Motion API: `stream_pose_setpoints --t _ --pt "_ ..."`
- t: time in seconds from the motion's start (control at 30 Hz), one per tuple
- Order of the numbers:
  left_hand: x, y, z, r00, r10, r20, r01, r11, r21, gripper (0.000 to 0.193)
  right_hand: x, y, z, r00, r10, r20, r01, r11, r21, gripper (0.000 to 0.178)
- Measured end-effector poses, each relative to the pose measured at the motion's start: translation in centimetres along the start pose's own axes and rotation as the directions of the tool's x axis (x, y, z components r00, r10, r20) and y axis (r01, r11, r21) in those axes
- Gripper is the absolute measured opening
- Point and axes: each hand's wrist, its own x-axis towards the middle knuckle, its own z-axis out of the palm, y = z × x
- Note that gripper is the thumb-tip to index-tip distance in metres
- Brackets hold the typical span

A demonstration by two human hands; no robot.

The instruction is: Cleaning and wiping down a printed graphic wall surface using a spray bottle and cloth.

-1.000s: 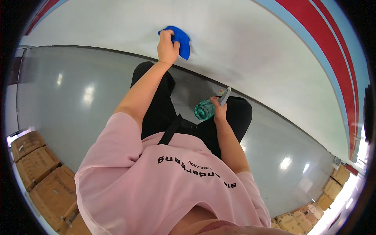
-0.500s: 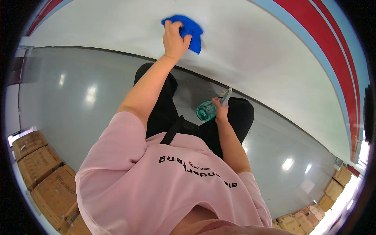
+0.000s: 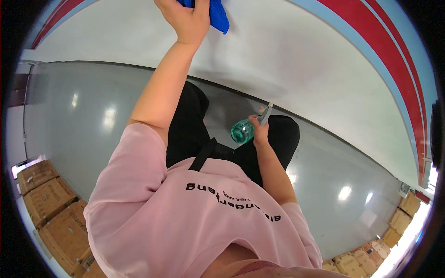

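Note:
At the top edge of the view, my left hand is closed on a blue cloth against the white wall. Part of the cloth and some fingertips are cut off by the frame's edge. Low by my right thigh, my right hand grips a spray bottle near its neck. The bottle is clear green with a grey spray head, and it is tilted with its base toward the left.
Red and light-blue stripes curve across the wall at the right. Its bottom edge meets a shiny grey floor. Brown cardboard boxes are stacked behind me at the left, with more boxes at the right. My black-trousered knees are close to the wall.
My left hand has moved up and left along the wall with the blue cloth. The right hand and the spray bottle have stayed nearly in place.

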Motion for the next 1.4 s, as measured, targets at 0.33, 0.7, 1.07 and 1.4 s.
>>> stream_pose_setpoints --t 0.33,0.7,1.07,1.4 --pt "-8.9 -4.8 -5.6 0.798 -0.06 0.6 -0.177 0.928 0.328 0.042 0.2 0.4 -0.2 1.0 0.004 0.025 -0.004 1.0 -0.001 0.073" --pt "0.8 -6.7 -5.1 0.959 0.111 0.261 -0.205 0.906 0.37 0.043 0.4 0.3 -0.2 1.0 -0.008 0.016 0.008 1.0 0.013 0.071" --pt "-5.2 -6.4 -6.4 0.923 -0.231 0.309 0.094 0.912 0.4 0.042 0.5 0.8 -0.7 0.998 -0.042 0.055 0.042 0.999 -0.003 0.073" --pt "-2.1 3.8 1.5 0.96 -0.21 0.187 0.188 0.974 0.127 0.036 0.8 0.7 -0.4 0.999 -0.01 0.042 0.009 1.0 0.028 0.073"
